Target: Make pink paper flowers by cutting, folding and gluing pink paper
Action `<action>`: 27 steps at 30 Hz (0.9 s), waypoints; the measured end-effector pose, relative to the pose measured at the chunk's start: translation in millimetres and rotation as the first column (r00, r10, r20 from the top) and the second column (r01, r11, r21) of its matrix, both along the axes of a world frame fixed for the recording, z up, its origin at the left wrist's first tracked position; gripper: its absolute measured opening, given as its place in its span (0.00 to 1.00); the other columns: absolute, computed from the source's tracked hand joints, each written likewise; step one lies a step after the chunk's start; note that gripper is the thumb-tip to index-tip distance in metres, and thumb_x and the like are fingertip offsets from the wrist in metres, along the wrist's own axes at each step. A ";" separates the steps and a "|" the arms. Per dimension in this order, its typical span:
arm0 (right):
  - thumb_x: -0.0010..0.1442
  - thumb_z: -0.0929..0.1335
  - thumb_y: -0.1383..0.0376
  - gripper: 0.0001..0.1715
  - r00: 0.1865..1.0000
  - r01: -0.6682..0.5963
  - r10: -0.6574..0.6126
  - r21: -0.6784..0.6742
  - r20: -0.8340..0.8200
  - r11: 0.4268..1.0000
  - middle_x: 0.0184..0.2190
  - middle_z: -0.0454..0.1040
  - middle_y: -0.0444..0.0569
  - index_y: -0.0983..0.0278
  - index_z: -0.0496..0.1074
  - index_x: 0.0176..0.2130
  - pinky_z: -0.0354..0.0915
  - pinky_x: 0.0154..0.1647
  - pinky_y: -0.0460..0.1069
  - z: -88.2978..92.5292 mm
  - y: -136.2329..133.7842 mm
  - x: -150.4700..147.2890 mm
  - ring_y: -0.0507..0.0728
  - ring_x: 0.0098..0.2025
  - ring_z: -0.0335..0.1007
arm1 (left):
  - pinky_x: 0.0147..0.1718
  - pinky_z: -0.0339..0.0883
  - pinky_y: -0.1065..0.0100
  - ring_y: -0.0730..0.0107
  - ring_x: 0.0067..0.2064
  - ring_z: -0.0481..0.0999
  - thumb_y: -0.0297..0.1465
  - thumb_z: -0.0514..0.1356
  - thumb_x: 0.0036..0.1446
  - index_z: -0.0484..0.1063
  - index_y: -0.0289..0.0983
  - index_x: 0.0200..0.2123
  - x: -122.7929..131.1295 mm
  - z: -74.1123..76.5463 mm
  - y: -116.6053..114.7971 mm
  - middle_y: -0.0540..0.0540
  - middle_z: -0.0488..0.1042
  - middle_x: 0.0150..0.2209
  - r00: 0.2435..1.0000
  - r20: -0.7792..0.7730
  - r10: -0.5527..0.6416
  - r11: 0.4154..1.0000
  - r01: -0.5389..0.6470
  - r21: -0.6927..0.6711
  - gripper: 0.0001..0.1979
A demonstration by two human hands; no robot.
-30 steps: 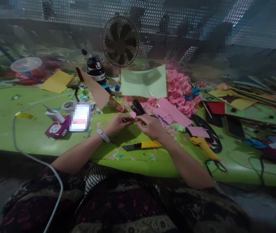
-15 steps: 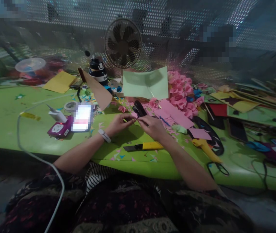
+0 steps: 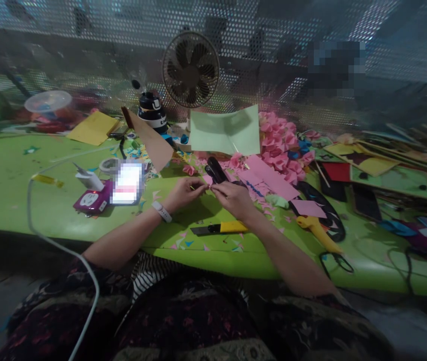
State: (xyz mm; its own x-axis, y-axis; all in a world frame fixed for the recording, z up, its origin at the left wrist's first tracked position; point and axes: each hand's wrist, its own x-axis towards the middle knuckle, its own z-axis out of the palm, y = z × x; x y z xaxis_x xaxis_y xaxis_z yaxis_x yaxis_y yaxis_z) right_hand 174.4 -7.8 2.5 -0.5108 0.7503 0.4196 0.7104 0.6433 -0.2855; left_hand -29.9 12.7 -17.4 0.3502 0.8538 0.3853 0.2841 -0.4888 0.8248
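My left hand (image 3: 183, 194) and my right hand (image 3: 235, 199) meet fingertip to fingertip above the green table. Between them is a small pink paper piece (image 3: 207, 179), pinched by both; the fingers partly hide it. A black stapler (image 3: 216, 169) lies just behind my right hand, which covers its near end. Closer to the table's front edge, below my right wrist, rests a yellow utility knife (image 3: 232, 227) with its blade end pointing left. Pink paper sheets (image 3: 269, 175) and scraps lie to the right of my hands.
Pink paper flowers (image 3: 279, 138) are heaped behind, beside a pale green sheet (image 3: 224, 131) and a fan (image 3: 191, 70). At left sit a lit phone (image 3: 126, 183) and a purple power socket (image 3: 91, 200) with a white cable. A yellow glue gun (image 3: 321, 234) lies at right.
My fingers have shifted slightly around the pink paper piece, the right hand dipping a little toward the left fingertips. The things on the table have stayed in place.
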 end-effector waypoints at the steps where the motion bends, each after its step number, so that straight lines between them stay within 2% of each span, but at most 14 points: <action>1: 0.67 0.64 0.67 0.15 1.000 0.007 -0.007 0.001 -0.018 1.000 0.42 0.82 0.54 0.65 0.79 0.47 0.70 0.39 0.50 -0.5 0.3 -0.2 0.57 0.38 0.78 | 0.27 0.65 0.72 0.70 0.29 0.74 0.40 0.59 0.60 0.78 0.33 0.31 0.3 1.5 -1.4 0.43 0.79 0.28 1.000 0.000 0.015 1.000 -0.015 0.005 0.16; 8: 0.67 0.65 0.66 0.14 0.988 0.074 -0.079 -0.037 -0.135 0.997 0.39 0.83 0.53 0.65 0.80 0.44 0.70 0.35 0.49 -0.7 1.5 -0.7 0.57 0.36 0.78 | 0.29 0.69 0.72 0.69 0.31 0.77 0.34 0.59 0.57 0.79 0.32 0.35 -0.7 9.4 -7.9 0.44 0.81 0.33 0.998 -0.041 0.040 0.998 -0.037 0.055 0.12; 14: 0.66 0.66 0.66 0.13 0.988 0.058 -0.067 -0.062 -0.138 0.996 0.40 0.83 0.54 0.65 0.80 0.44 0.71 0.38 0.51 -1.3 1.0 -2.0 0.58 0.37 0.79 | 0.35 0.72 0.68 0.68 0.33 0.78 0.33 0.60 0.57 0.79 0.33 0.38 -2.9 2.9 -5.5 0.41 0.82 0.35 0.989 -0.145 0.013 0.986 0.011 0.164 0.11; 18: 0.66 0.65 0.66 0.14 0.992 0.042 -0.047 -0.051 -0.115 0.998 0.41 0.83 0.54 0.65 0.80 0.44 0.72 0.41 0.52 -2.2 0.9 -2.2 0.58 0.39 0.79 | 0.34 0.70 0.68 0.68 0.33 0.77 0.31 0.60 0.57 0.79 0.35 0.38 -2.4 0.2 -4.8 0.42 0.82 0.35 0.972 -0.226 0.055 0.981 -0.010 0.193 0.09; 27: 0.66 0.65 0.65 0.14 0.990 0.072 -0.077 -0.050 -0.117 0.996 0.39 0.83 0.53 0.64 0.80 0.43 0.71 0.38 0.51 0.7 -0.5 -2.2 0.58 0.36 0.79 | 0.33 0.69 0.68 0.68 0.32 0.77 0.32 0.59 0.59 0.79 0.35 0.36 -2.0 0.9 -4.9 0.42 0.82 0.35 0.976 -0.199 0.092 0.978 -0.051 0.204 0.10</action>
